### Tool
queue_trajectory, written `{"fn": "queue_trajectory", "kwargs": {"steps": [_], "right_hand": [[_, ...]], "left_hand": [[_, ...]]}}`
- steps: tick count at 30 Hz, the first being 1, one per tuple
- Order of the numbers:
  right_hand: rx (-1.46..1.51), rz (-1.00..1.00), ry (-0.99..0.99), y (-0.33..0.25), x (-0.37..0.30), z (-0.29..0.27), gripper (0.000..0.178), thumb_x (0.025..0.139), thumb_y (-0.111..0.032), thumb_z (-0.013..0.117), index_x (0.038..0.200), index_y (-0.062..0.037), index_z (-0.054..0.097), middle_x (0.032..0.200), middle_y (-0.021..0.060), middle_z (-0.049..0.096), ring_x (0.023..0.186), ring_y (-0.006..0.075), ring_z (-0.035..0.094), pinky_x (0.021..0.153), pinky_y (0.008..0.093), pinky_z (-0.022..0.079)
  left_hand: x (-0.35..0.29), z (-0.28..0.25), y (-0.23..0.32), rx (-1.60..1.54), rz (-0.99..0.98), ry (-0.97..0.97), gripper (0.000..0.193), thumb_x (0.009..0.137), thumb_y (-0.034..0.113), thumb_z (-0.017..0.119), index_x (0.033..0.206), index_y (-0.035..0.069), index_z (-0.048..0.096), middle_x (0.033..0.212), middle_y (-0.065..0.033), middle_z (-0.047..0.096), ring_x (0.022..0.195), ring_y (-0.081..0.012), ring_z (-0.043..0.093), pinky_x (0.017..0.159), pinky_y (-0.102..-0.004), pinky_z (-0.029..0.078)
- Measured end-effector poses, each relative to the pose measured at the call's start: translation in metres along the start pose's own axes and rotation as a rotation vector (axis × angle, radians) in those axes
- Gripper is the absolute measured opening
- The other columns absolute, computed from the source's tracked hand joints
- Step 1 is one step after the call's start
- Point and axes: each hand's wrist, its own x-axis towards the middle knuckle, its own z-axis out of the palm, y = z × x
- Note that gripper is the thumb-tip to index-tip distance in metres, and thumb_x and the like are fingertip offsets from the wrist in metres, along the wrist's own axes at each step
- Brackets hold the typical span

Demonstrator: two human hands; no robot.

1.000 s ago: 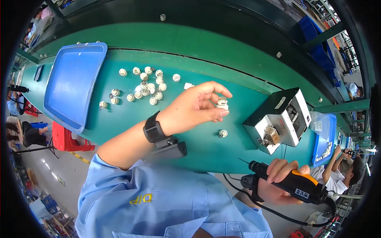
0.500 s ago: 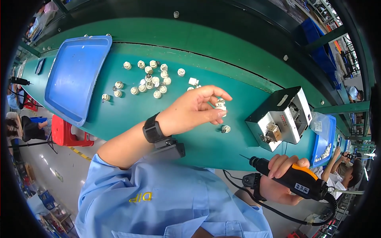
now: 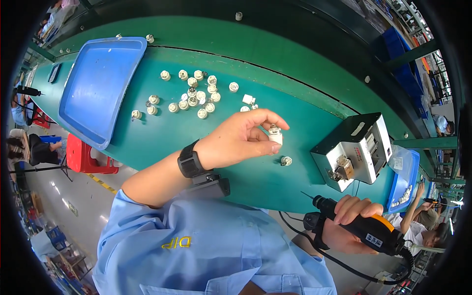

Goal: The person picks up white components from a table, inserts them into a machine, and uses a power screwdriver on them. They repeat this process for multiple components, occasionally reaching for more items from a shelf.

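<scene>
Right of centre in the frame, the left hand (image 3: 233, 140) grips a small white fitting (image 3: 276, 139) between thumb and arched, partly open fingers (image 3: 269, 116); at lower right, the right hand (image 3: 339, 238) is wrapped around a black-and-orange power screwdriver (image 3: 363, 227).

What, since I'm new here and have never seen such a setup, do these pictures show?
There is no robot: these are a person's own two hands. The view comes from a wide fisheye camera worn on the head, looking down, so straight edges bend toward the rim. The left hand holds a small white part between thumb and fingers. The right hand grips a black-and-orange tool with a thin tip, probably an electric screwdriver. On the green table lie loose white pieces, with a blue tray at left and a black-and-silver machine at right.
</scene>
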Motion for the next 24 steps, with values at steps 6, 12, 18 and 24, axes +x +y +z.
{"fn": "queue_trajectory", "kwargs": {"steps": [6,12,18,24], "right_hand": [[0.017,-0.009,0.011,0.005,-0.001,0.0,0.073,0.081,-0.074,0.049,0.097,-0.0024,0.044,0.062,0.0056,0.051,0.046,0.0144,0.048,0.046,0.0274,0.037],[0.02,-0.028,-0.049,0.005,0.002,0.002,0.074,0.084,-0.069,0.049,0.108,0.0013,0.046,0.064,0.0046,0.048,0.05,0.0139,0.046,0.05,0.0264,0.033],[-0.04,-0.015,-0.065,0.002,0.0,0.0,0.071,0.086,-0.064,0.049,0.112,0.0018,0.045,0.066,0.0058,0.048,0.051,0.0143,0.045,0.052,0.0272,0.034],[-0.027,-0.012,0.014,0.006,-0.001,-0.002,0.07,0.086,-0.062,0.05,0.114,0.0022,0.044,0.066,0.006,0.047,0.051,0.015,0.045,0.054,0.0273,0.035]], "left_hand": [[-0.001,-0.003,0.001,0.026,0.002,0.007,0.035,0.084,-0.001,0.066,0.117,0.005,0.056,0.101,-0.0033,0.05,0.084,-0.0095,0.065,0.073,-0.0199,0.052],[0.002,-0.002,-0.01,0.373,0.111,-0.009,0.03,0.082,-0.002,0.065,0.11,0.004,0.057,0.098,-0.0055,0.055,0.085,-0.0166,0.065,0.074,-0.0275,0.053],[0.018,0.002,-0.03,1.497,0.373,-0.131,0.026,0.076,0.005,0.059,0.102,0.007,0.06,0.092,-0.0097,0.054,0.089,-0.0251,0.056,0.079,-0.0358,0.049],[0.024,-0.006,-0.033,1.681,0.288,-0.172,0.026,0.077,0.01,0.056,0.102,0.009,0.06,0.094,-0.0099,0.053,0.091,-0.0247,0.052,0.084,-0.0388,0.045]]}}
